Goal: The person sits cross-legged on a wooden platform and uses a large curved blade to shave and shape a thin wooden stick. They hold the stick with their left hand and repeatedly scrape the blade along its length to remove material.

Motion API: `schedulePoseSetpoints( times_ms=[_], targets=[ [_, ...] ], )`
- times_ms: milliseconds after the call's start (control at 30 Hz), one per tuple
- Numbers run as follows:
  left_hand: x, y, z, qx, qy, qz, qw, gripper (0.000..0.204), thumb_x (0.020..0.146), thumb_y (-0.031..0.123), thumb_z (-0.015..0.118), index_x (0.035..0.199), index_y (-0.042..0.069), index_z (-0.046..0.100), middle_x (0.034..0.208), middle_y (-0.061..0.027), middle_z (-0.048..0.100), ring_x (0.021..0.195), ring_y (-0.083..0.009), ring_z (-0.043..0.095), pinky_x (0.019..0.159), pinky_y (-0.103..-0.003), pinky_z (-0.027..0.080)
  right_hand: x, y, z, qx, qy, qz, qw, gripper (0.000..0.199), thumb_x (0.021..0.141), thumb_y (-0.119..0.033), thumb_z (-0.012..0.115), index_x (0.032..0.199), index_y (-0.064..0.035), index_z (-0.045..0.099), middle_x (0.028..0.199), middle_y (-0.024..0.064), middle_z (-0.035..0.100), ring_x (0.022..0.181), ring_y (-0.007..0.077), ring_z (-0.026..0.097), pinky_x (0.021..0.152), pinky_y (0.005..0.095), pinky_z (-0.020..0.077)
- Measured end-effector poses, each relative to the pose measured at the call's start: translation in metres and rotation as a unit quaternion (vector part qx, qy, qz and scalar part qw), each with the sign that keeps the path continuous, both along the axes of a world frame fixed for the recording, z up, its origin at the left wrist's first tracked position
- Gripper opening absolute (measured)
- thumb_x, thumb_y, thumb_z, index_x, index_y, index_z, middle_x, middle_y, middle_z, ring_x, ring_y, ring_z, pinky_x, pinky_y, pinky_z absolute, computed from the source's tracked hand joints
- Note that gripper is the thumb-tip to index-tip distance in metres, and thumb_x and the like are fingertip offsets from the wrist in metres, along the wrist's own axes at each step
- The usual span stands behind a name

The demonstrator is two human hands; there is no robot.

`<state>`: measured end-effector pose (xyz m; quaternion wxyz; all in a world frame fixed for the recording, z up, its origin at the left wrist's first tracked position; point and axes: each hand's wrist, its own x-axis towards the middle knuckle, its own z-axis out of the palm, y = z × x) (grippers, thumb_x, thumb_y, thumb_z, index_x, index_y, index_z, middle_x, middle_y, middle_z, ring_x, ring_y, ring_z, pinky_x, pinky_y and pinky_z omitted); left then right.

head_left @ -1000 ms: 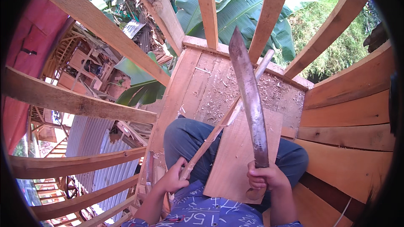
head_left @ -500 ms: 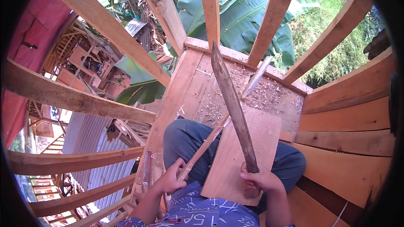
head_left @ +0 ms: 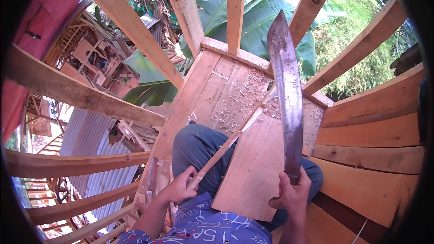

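Note:
My left hand [head_left: 180, 187] is closed around the lower end of a long wooden stick [head_left: 220, 152]. The stick slants up and away to the right, over my left leg and across the wooden board [head_left: 253, 171]; a pale, freshly cut patch shows midway along it. This flat board rests on my lap. In my right hand [head_left: 293, 195] I grip the handle of a machete [head_left: 289, 104]. Its long, dark-stained blade points up and away, broad side showing, in front of the board's right edge and the far posts. The blade's exact distance from the stick's far end cannot be told.
Wood shavings [head_left: 242, 92] litter the plank floor [head_left: 205, 83] ahead of my knees. Slanting wooden posts [head_left: 236, 13] ring the platform, with overlapping planks [head_left: 368, 129] at right. Outside are large banana leaves [head_left: 253, 13] and corrugated metal sheets [head_left: 88, 149].
My right hand has moved up and to the right and turned the machete, so its tip swings right and its broad side shows. My left hand keeps its grip on the stick.

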<state>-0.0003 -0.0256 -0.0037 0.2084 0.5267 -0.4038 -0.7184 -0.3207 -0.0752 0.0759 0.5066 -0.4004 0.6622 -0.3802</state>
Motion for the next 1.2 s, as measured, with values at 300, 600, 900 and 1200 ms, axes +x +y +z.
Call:
schedulePoseSetpoints(
  times_ms=[300,600,900,1200],
  targets=[
    [0.001,0.009,0.001,0.013,0.002,0.019,1.0,0.045,0.065,0.002,0.064,0.101,0.005,0.037,0.074,-0.002,0.048,0.068,-0.009,0.048,0.059,-0.025,0.039,0.015,0.003,-0.015,-0.041,0.27,0.174,0.946,0.022,0.086,-0.016,0.066,0.089,-0.0012,0.051,0.064,0.0226,0.059,0.063,0.0407,0.062,0.05,0.0433,0.0468],
    [0.004,-0.006,0.003,0.044,0.059,0.008,0.997,0.045,0.064,0.001,0.063,0.101,0.005,0.037,0.075,-0.0019,0.048,0.067,-0.0091,0.046,0.057,-0.024,0.037,0.028,0.002,-0.008,-0.058,0.251,0.166,0.952,0.023,0.087,-0.016,0.064,0.09,-0.0008,0.047,0.063,0.0201,0.059,0.06,0.0393,0.062,0.051,0.0419,0.0467],
    [0.004,-0.003,-0.001,0.049,0.065,0.03,0.996,0.052,0.058,0.002,0.062,0.104,0.007,0.038,0.073,-0.0015,0.045,0.064,-0.0081,0.045,0.053,-0.022,0.035,0.034,-0.002,0.02,-0.085,0.228,0.144,0.959,0.021,0.085,-0.013,0.067,0.087,0.0001,0.05,0.061,0.0191,0.058,0.058,0.0362,0.064,0.048,0.0379,0.0463],
    [0.005,-0.012,0.008,0.086,0.072,0.018,0.993,0.05,0.059,0.002,0.061,0.103,0.007,0.038,0.072,-0.0014,0.045,0.062,-0.0075,0.041,0.052,-0.021,0.032,0.026,0.006,-0.015,-0.041,0.339,0.197,0.919,0.021,0.086,-0.017,0.064,0.088,-0.0012,0.05,0.064,0.0207,0.06,0.062,0.0393,0.063,0.055,0.0458,0.0478]
  ],
)
